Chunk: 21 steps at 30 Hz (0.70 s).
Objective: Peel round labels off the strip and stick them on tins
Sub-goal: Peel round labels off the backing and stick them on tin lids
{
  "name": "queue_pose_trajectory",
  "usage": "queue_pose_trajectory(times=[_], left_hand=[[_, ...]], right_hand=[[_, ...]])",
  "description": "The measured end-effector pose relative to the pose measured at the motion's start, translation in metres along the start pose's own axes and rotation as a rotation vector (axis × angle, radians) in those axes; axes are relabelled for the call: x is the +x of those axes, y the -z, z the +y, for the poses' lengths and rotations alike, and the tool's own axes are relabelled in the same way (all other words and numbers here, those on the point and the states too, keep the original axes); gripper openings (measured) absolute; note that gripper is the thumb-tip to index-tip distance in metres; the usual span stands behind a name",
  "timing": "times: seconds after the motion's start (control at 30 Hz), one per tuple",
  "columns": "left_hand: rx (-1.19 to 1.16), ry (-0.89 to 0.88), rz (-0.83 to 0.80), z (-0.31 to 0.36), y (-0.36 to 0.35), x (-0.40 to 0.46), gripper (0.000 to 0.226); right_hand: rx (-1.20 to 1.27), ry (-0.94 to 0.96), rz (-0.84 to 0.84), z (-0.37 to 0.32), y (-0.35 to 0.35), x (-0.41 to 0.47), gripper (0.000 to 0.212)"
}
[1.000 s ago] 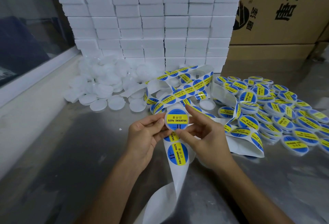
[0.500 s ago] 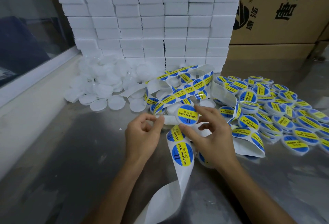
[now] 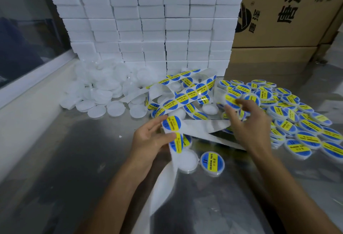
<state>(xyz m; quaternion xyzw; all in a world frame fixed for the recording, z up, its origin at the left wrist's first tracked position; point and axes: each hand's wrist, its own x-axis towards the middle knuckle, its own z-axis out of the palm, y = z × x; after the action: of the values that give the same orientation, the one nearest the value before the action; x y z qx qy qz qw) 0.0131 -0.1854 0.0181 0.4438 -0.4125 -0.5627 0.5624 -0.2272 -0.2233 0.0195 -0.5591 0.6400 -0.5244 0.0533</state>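
My left hand point(image 3: 150, 139) pinches the white label strip point(image 3: 196, 127) just beside a blue-and-yellow round label point(image 3: 171, 123); a second label point(image 3: 176, 143) sits below my thumb. The empty backing hangs down towards me. My right hand point(image 3: 248, 122) is out at the edge of the pile of labelled tins point(image 3: 300, 127), its blurred thumb and fingers curled round a labelled tin point(image 3: 232, 100). On the steel table in front of me lie a plain white tin point(image 3: 187, 159) and a labelled tin point(image 3: 212, 161) side by side.
A heap of unlabelled white tins point(image 3: 100, 88) lies at the back left. Loops of full label strip point(image 3: 187, 95) sprawl in the middle. Stacked white boxes point(image 3: 148, 20) and cardboard cartons point(image 3: 289, 14) wall off the back. A window ledge point(image 3: 27, 103) runs along the left.
My right hand has carried the freshly labelled tin away from my left hand, up and right to the labelled pile. My left hand keeps the strip, which has slid so a new label sits at my fingers.
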Motion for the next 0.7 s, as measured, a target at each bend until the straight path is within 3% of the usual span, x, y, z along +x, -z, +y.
queue_pose_trajectory(times=[0.1,0.3,0.53,0.7], left_hand=[[-0.032,-0.017,-0.087,-0.001,-0.002,0.0,0.065],[-0.045,-0.051,-0.061,-0.008,-0.004,0.003,0.059],[-0.071,-0.076,0.045,-0.009,0.002,0.009,0.044],[-0.056,-0.098,-0.035,-0.01,0.0,0.006,0.059]], right_hand=[[-0.139,-0.143,0.033,0.022,0.01,0.029,0.046],[-0.27,-0.384,-0.121,0.044,0.02,0.075,0.045],[-0.373,-0.435,-0.238,0.051,0.029,0.1,0.034],[-0.439,-0.389,-0.236,0.043,0.029,0.092,0.022]])
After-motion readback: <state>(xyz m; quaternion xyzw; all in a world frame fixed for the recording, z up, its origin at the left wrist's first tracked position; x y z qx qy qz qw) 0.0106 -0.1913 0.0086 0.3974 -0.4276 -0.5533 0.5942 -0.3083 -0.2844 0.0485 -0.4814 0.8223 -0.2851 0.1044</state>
